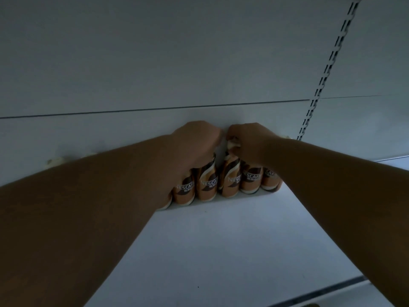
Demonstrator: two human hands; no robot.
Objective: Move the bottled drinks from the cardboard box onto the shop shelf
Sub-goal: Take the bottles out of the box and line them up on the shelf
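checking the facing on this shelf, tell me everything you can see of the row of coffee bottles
The row of coffee bottles stands upright along the back wall of the white shelf. Five show between the arms, each wrapped in a tan and brown Nescafe label that faces forward, with a pale base. They stand close together. The left hand and right hand cover the tops, so the caps are mostly hidden.

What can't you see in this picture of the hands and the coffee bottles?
- Bottle tops: in the head view, the left hand and right hand cover the caps of the bottles, so each grip is unclear.
- Row's left end: hidden behind the left forearm.
- Cardboard box: out of view.
- Small label print: too dark and tiny to read.
- Shelf front: cut off by the bottom edge.
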